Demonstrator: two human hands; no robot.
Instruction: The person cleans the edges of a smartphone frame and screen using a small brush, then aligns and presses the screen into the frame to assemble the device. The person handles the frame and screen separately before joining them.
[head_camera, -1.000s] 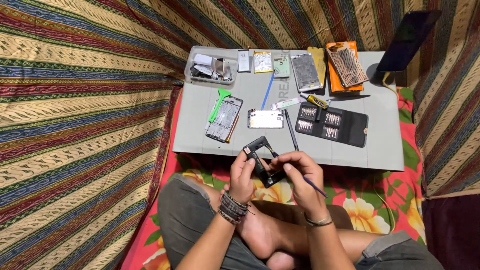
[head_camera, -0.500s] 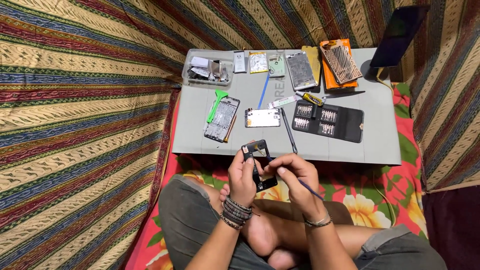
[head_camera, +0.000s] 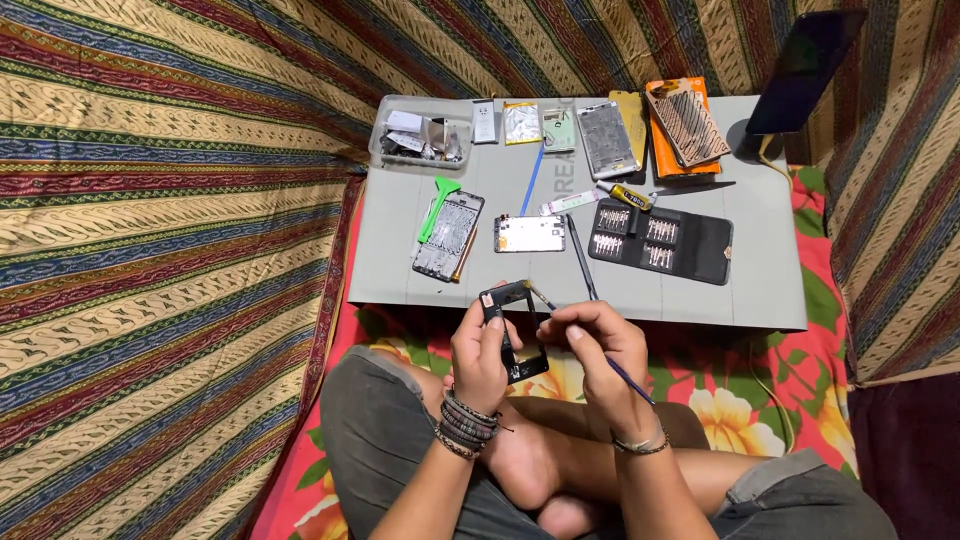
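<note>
My left hand (head_camera: 482, 355) grips a black phone frame (head_camera: 512, 331) upright over my lap, just in front of the grey work mat (head_camera: 770, 280). My right hand (head_camera: 600, 352) pinches a thin blue-handled brush (head_camera: 590, 340) whose tip touches the top corner of the frame. Both wrists wear bracelets.
On the mat lie a dismantled phone (head_camera: 449, 236), a green pry tool (head_camera: 438, 205), a white phone part (head_camera: 529, 233), a black screwdriver-bit case (head_camera: 660, 239), a clear parts tray (head_camera: 420, 141), a glue tube (head_camera: 626, 195), orange packs (head_camera: 682, 125), and more phone parts. A dark phone (head_camera: 805, 68) stands propped at back right.
The hands with frame and brush stay put over my lap; the brush tip has shifted slightly along the frame's top. The view has drifted a little.
</note>
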